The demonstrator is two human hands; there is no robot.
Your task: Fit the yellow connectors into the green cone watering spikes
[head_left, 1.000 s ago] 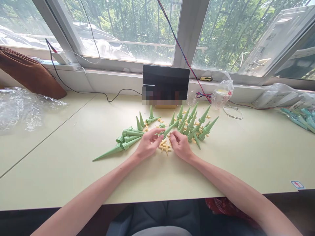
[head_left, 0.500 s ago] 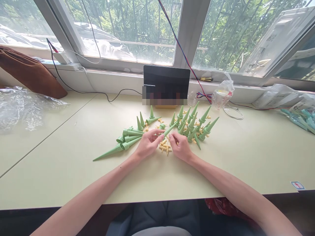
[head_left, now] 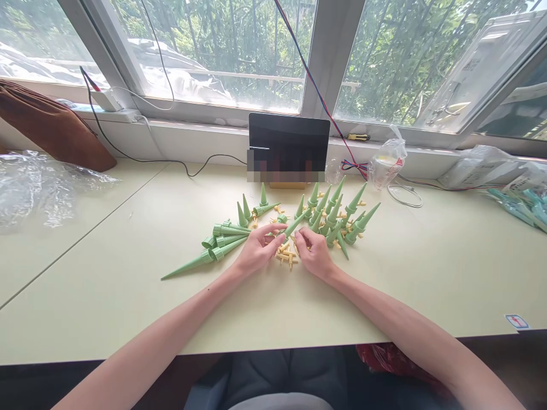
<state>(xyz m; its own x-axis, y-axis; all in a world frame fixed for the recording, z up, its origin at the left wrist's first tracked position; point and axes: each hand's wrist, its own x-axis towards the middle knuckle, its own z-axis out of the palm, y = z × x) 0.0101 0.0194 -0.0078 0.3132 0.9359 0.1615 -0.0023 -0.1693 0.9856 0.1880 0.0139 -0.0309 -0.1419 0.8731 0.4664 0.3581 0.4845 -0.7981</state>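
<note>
Between the fingers and thumb of my left hand [head_left: 258,249] is a green plastic watering spike [head_left: 297,222], its tip tilted up to the right. My right hand [head_left: 315,249] is pinched just beside it, on a small yellow valve mostly covered by the fingers. Below the fingertips lies a little pile of yellow T-shaped valves [head_left: 289,259]. Left of my left hand, several green spikes [head_left: 228,246] lie on their sides. To the right, a group of upright spikes [head_left: 332,213] with yellow valves fitted stands close to my right hand.
A dark-screened tablet [head_left: 289,142] stands behind the parts on the table [head_left: 128,296]. Clear plastic wrap [head_left: 47,188] and a brown bag [head_left: 51,125] lie at left. At right are a bagged cup [head_left: 388,165], a coiled white cable [head_left: 405,196] and bagged green pieces [head_left: 523,205].
The spike in my left hand has shifted slightly up and right. My right hand has moved a few pixels right; the other parts stay where they were.
</note>
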